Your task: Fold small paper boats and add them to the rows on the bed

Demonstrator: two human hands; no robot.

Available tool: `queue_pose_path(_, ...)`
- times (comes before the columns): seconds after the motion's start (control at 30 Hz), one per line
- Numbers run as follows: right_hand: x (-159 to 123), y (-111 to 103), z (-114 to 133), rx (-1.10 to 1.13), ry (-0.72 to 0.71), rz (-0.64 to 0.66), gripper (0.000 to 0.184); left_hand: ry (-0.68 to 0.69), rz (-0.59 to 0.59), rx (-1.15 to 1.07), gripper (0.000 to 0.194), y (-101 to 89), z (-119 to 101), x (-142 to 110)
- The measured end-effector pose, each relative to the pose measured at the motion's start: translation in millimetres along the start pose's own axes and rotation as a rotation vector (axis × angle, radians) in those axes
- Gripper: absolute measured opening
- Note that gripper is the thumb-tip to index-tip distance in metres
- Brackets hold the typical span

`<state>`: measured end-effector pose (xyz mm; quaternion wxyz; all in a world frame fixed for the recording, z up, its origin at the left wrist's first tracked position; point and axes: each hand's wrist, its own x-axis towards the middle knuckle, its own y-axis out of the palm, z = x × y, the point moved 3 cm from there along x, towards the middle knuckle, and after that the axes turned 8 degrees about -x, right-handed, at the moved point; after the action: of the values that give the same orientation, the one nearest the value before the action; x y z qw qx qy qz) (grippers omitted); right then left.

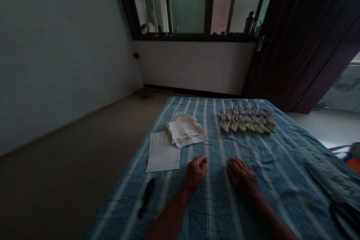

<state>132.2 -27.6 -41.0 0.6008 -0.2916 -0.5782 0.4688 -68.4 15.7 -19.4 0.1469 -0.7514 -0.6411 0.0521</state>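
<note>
My left hand [196,172] rests on the striped blue cloth [213,202] with its fingers curled into a loose fist, and nothing shows in it. To its right, my right hand [244,177] lies palm down on the cloth, fingers stretched forward and holding nothing visible. Beyond the left hand is a stack of creased pale paper sheets [184,129], partly over a sheet with writing [163,155]. Past the right hand stand several folded paper boats [247,120] in close rows, purple-grey behind and yellowish in front.
A slim black object [147,197], perhaps a closed knife, lies left of my left arm. Large scissors with black handles [336,198] lie at the right edge. Beyond the table are a window sill [197,38] with small items and a dark door [284,45].
</note>
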Motion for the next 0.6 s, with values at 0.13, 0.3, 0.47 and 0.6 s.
queue_pose_path(0.13,0.6,-1.1,1.1,-0.01,0.003,0.003,0.017,0.0,-0.002,-0.002,0.027,0.3,-0.6,0.5)
queue_pose_path(0.3,1.7,-3.8,2.5,-0.01,-0.006,-0.013,0.016,0.003,-0.006,0.0,0.025,0.1,-0.8,0.2)
queue_pose_path(0.47,1.7,-4.8,2.6,-0.012,-0.005,0.001,0.017,0.004,-0.011,-0.003,0.026,0.4,0.7,-0.1)
queue_pose_path(0.6,1.3,-4.7,2.2,-0.008,-0.01,-0.007,0.017,0.007,-0.012,-0.01,0.025,0.1,-0.4,-0.3)
